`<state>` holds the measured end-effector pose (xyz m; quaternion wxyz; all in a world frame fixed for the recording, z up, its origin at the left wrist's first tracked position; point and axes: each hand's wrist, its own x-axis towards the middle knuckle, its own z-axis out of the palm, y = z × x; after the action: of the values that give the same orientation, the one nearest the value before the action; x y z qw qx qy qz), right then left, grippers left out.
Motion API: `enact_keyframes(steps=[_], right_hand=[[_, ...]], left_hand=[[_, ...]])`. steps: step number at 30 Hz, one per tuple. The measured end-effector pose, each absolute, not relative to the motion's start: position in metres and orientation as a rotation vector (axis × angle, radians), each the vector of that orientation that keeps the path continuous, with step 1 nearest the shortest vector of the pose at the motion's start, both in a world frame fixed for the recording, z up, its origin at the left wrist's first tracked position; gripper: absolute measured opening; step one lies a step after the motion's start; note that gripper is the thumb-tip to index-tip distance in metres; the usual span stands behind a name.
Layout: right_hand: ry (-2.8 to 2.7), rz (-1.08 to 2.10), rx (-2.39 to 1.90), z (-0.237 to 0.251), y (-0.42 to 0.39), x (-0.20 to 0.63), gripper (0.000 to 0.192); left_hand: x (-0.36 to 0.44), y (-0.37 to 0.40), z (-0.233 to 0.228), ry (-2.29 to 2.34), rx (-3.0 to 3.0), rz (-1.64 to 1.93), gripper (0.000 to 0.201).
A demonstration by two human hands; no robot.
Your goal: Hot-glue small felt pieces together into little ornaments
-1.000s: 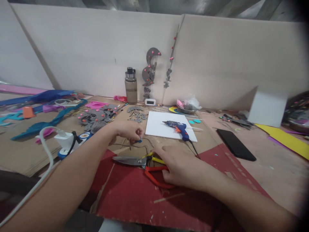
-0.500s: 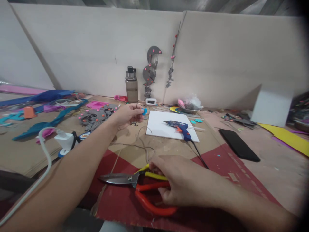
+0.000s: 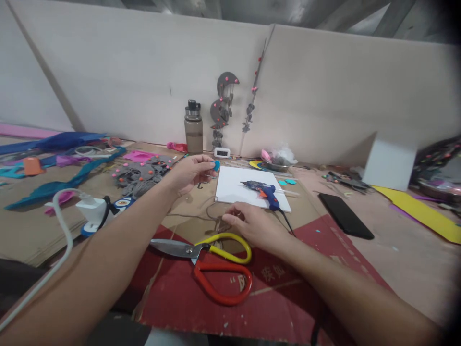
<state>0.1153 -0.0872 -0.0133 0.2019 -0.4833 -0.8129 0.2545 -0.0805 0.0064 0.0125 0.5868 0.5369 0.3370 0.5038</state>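
My left hand (image 3: 192, 174) is closed in a pinch on a small round blue felt piece (image 3: 216, 166), held just left of the white board. My right hand (image 3: 248, 222) is over the cardboard, fingers loosely bent and apart from the thumb, with nothing visible in it. Its fingertips are close to a thin grey cord (image 3: 212, 217); I cannot tell whether they touch it. Nearer to me lie scissors (image 3: 223, 283) with one yellow and one red handle, blades to the left. A blue glue gun (image 3: 264, 191) rests on the white board (image 3: 230, 192).
A black phone (image 3: 345, 215) lies at the right. Grey felt pieces with pink dots (image 3: 140, 175) are piled at the left, near a white plug (image 3: 93, 211) and its cable. A water bottle (image 3: 193, 132) stands by the wall. Turquoise felt pieces (image 3: 288, 182) lie beyond the glue gun.
My right hand has let go of the scissors and moved forward toward the grey cord. The scissors stay on the cardboard. My left hand still holds the blue piece.
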Motion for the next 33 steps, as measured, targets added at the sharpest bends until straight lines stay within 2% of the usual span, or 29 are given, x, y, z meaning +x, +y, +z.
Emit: enact_keyframes(steps=[2,6,10,19,25,30,33], right_hand=[[-2.304,0.647,-1.403,-0.018,-0.086,0.108,0.031],[-2.357,0.465,-1.526,-0.026,-0.077,0.097,0.013],[-2.215,0.405,-1.528,-0.028,-0.06,0.096,0.016],[-1.738,0.398,-1.131,-0.009,-0.049,0.11,0.009],[-2.444,0.671,-1.308,-0.01,-0.053,0.134,0.018],[-2.395,0.162,-1.269,-0.002,-0.07,0.12,0.028],[-2.4,0.158,-1.166,0.008,-0.089,0.108,0.031]], left_hand=[[-0.08,0.006,0.01,0.768,1.274,1.165,0.02],[-0.08,0.007,0.008,0.747,1.279,1.171,0.024],[-0.079,0.005,0.011,0.767,1.257,1.22,0.022],[-0.073,0.0,0.013,0.732,1.232,1.311,0.023],[-0.072,0.003,0.008,0.782,1.213,1.33,0.022],[-0.067,-0.004,0.011,0.792,1.199,1.392,0.018],[-0.065,-0.009,0.015,0.783,1.193,1.427,0.017]])
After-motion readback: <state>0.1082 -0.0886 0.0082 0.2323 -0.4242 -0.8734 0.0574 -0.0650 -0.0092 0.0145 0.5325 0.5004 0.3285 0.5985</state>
